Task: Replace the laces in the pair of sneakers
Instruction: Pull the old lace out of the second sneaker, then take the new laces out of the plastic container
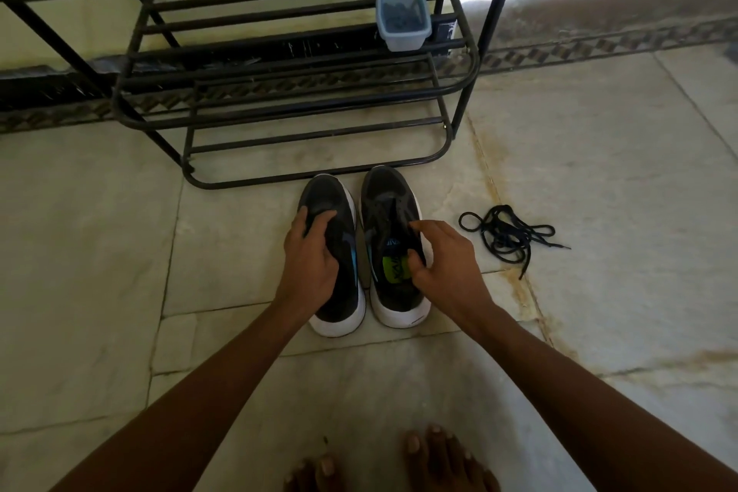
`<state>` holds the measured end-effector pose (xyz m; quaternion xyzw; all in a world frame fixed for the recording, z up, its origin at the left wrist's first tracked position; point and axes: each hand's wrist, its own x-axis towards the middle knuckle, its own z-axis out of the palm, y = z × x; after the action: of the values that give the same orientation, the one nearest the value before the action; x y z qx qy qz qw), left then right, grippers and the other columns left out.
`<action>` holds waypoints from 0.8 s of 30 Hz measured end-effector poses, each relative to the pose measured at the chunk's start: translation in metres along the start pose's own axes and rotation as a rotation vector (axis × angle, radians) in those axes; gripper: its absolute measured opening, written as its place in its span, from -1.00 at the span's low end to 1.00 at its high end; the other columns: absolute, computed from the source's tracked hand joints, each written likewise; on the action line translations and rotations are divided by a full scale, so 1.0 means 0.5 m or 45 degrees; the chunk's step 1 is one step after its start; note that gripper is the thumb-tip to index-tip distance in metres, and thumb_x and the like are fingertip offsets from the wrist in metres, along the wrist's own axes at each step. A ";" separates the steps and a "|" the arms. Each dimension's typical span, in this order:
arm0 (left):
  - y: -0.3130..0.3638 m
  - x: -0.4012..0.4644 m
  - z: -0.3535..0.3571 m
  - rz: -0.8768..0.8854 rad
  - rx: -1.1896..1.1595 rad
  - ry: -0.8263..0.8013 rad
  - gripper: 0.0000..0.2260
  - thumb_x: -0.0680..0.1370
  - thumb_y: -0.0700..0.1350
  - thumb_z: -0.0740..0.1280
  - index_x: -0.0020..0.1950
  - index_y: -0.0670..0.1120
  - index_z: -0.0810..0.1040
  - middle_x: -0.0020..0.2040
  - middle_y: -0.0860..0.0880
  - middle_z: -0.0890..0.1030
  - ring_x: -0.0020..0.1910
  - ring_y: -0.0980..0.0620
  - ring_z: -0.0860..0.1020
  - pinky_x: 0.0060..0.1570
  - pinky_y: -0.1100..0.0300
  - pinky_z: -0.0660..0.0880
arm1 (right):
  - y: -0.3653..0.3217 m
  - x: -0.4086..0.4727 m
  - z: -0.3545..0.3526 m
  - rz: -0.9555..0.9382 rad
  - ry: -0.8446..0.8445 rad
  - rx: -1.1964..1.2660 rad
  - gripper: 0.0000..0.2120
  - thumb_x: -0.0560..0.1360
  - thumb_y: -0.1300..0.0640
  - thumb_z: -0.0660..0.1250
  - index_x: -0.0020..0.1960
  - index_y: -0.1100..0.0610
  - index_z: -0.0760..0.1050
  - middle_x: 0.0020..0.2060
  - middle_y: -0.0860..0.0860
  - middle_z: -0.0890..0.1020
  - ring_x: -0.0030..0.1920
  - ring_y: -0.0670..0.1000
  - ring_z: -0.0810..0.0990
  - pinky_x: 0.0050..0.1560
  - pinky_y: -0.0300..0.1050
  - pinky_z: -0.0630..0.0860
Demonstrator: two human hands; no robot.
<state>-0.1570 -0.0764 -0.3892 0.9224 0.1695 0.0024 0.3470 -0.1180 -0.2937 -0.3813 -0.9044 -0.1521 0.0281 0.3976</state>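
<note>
Two dark sneakers with white soles stand side by side on the floor, toes pointing away from me. My left hand (309,252) grips the left sneaker (341,292) over its tongue and opening, fingers curled round the upper. My right hand (443,260) holds the outer collar of the right sneaker (389,212), thumb at the opening where a green insole label shows. A loose bundle of dark laces (507,236) lies on the floor to the right of the shoes, apart from both hands.
A black metal shoe rack (279,100) stands just behind the sneakers' toes. On its upper right shelf sits a small blue plastic tub (403,18) with dark contents. My bare toes (399,459) show at the bottom edge. Pale stone floor tiles spread all around.
</note>
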 end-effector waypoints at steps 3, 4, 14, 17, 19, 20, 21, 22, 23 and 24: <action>0.019 -0.001 -0.023 -0.019 -0.048 0.074 -0.62 0.66 -0.23 0.21 0.49 -0.10 0.42 0.56 -0.17 0.28 0.51 -0.18 0.32 0.50 -0.11 0.33 | -0.017 0.010 -0.021 -0.016 0.083 0.005 -0.64 0.51 0.17 0.41 0.29 0.17 0.56 0.13 0.06 0.63 0.09 -0.04 0.58 0.02 -0.57 0.31; 0.031 -0.003 -0.034 -0.009 -0.065 0.106 -0.63 0.67 -0.20 0.23 0.48 -0.12 0.43 0.53 -0.15 0.33 0.49 -0.14 0.35 0.49 -0.05 0.33 | -0.026 0.015 -0.030 -0.031 0.120 0.013 -0.67 0.51 0.17 0.42 0.27 0.17 0.57 0.11 0.05 0.64 0.08 -0.04 0.58 0.03 -0.53 0.35; 0.227 0.055 -0.141 0.354 -0.368 0.292 -0.81 0.61 -0.23 0.33 0.21 -0.10 0.59 0.15 0.01 0.63 0.14 0.10 0.58 0.20 0.15 0.54 | -0.160 0.174 -0.188 -0.240 0.532 0.189 -0.78 0.49 0.20 0.38 0.13 0.19 0.60 -0.04 0.03 0.67 -0.06 -0.03 0.63 -0.01 -0.02 0.64; 0.288 0.113 -0.158 0.556 -0.299 0.339 -0.78 0.60 -0.21 0.34 0.25 -0.10 0.58 0.17 -0.01 0.60 0.17 0.10 0.55 0.20 0.15 0.51 | -0.188 0.246 -0.229 -0.213 0.509 0.163 -0.82 0.50 0.19 0.38 0.08 0.17 0.61 -0.11 0.03 0.68 -0.09 -0.03 0.65 0.02 -0.04 0.63; 0.314 0.162 -0.160 0.617 -0.227 0.304 -0.70 0.61 -0.18 0.34 0.34 -0.08 0.54 0.25 -0.06 0.54 0.25 0.04 0.49 0.26 0.14 0.44 | -0.195 0.293 -0.239 -0.186 0.455 0.088 -0.85 0.52 0.16 0.38 0.04 0.21 0.61 -0.14 0.06 0.68 -0.13 -0.01 0.63 -0.02 -0.10 0.58; 0.327 0.186 -0.158 0.597 -0.195 0.268 -0.66 0.62 -0.15 0.33 0.40 -0.05 0.50 0.30 -0.09 0.50 0.30 -0.01 0.45 0.26 0.15 0.38 | -0.196 0.316 -0.240 -0.169 0.435 0.047 -0.86 0.54 0.14 0.37 -0.02 0.22 0.60 -0.18 0.07 0.66 -0.18 -0.01 0.60 -0.08 -0.13 0.53; 0.339 0.218 -0.156 0.560 -0.163 0.236 -0.62 0.63 -0.12 0.31 0.46 -0.01 0.45 0.35 -0.10 0.46 0.35 -0.05 0.40 0.26 0.18 0.32 | -0.193 0.345 -0.240 -0.152 0.430 0.004 -0.85 0.55 0.13 0.35 -0.08 0.22 0.59 -0.23 0.06 0.64 -0.22 -0.01 0.57 -0.15 -0.14 0.48; 0.347 0.250 -0.153 0.507 -0.126 0.211 -0.59 0.65 -0.09 0.29 0.50 0.02 0.40 0.39 -0.11 0.43 0.38 -0.08 0.36 0.26 0.19 0.25 | -0.187 0.374 -0.237 -0.130 0.435 -0.024 -0.82 0.56 0.12 0.34 -0.12 0.22 0.57 -0.26 0.07 0.63 -0.25 -0.01 0.55 -0.21 -0.14 0.45; 0.350 0.270 -0.149 0.468 -0.100 0.191 -0.57 0.66 -0.07 0.27 0.53 0.03 0.36 0.43 -0.11 0.41 0.41 -0.11 0.34 0.26 0.19 0.22 | -0.179 0.391 -0.234 -0.102 0.435 -0.043 -0.79 0.58 0.10 0.32 -0.11 0.24 0.57 -0.25 0.08 0.63 -0.25 0.00 0.56 -0.22 -0.14 0.43; 0.354 0.304 -0.149 0.438 -0.092 0.171 -0.57 0.67 -0.07 0.26 0.55 0.03 0.33 0.46 -0.12 0.40 0.44 -0.13 0.33 0.30 0.16 0.24 | -0.173 0.425 -0.228 -0.074 0.436 -0.036 -0.74 0.59 0.06 0.30 -0.08 0.26 0.59 -0.23 0.10 0.65 -0.23 0.02 0.59 -0.21 -0.14 0.46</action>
<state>0.0323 -0.1049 -0.2364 0.9224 0.0320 0.1293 0.3624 0.0823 -0.2565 -0.2257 -0.8966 -0.1087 -0.1400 0.4057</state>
